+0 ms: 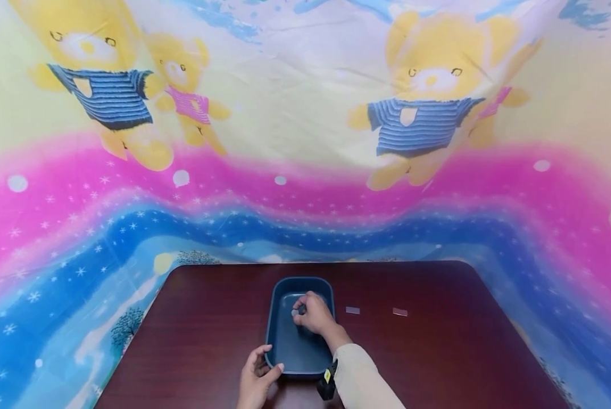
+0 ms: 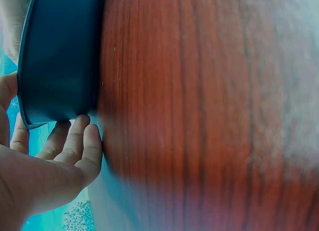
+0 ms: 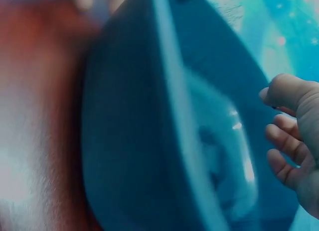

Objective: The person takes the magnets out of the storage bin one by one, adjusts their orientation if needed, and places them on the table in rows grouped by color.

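Note:
A dark blue-green rectangular tray [image 1: 300, 363] with raised walls stands on the table. My left hand [image 1: 256, 375] holds its near left corner, thumb over the near rim and fingers along the outer wall; in the left wrist view the fingertips [image 2: 82, 120] press against that wall. Inside the tray's outline, my right hand [image 1: 315, 314] has its fingers curled, thumb and forefinger pinching a small pale, see-through piece [image 1: 295, 313], mostly hidden by the fingers. In the right wrist view the right hand [image 3: 296, 134] appears above the tray's shiny floor [image 3: 224, 141].
Two small flat see-through rectangles lie right of the tray: a nearer one [image 1: 353, 310] and a farther one [image 1: 399, 312]. The dark red-brown wooden table [image 1: 464, 352] has rounded far corners. A printed cloth [image 1: 295, 193] with bears hangs behind and beside it.

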`<state>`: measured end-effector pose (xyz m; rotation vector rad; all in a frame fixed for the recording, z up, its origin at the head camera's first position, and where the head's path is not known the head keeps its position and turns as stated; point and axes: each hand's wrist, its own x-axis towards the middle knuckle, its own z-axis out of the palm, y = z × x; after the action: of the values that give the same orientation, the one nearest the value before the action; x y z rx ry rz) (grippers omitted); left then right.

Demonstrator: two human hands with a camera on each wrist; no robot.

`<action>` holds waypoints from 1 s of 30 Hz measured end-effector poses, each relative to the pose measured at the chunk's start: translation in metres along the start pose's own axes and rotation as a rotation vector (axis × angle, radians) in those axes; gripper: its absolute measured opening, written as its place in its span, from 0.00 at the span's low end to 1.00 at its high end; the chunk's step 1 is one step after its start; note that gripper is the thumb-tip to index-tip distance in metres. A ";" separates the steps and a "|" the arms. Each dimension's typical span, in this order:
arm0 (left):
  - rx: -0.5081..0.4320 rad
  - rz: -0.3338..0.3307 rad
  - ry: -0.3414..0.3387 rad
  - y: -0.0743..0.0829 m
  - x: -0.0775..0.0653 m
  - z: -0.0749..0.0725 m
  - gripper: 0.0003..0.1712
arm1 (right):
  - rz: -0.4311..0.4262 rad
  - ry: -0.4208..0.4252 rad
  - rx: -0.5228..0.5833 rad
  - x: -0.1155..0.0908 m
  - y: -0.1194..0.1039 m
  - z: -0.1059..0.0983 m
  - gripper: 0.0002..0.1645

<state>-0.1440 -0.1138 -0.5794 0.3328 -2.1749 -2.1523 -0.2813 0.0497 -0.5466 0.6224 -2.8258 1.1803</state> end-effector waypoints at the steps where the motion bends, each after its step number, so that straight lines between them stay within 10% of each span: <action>1: 0.002 0.003 -0.001 0.000 0.000 0.000 0.30 | -0.008 -0.006 0.010 -0.001 -0.002 -0.002 0.07; 30: -0.004 0.007 0.003 -0.007 0.002 -0.001 0.31 | 0.010 -0.080 0.138 -0.051 -0.015 -0.046 0.05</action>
<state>-0.1455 -0.1153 -0.5864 0.3285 -2.1667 -2.1506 -0.2351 0.0894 -0.5121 0.6774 -2.8328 1.3920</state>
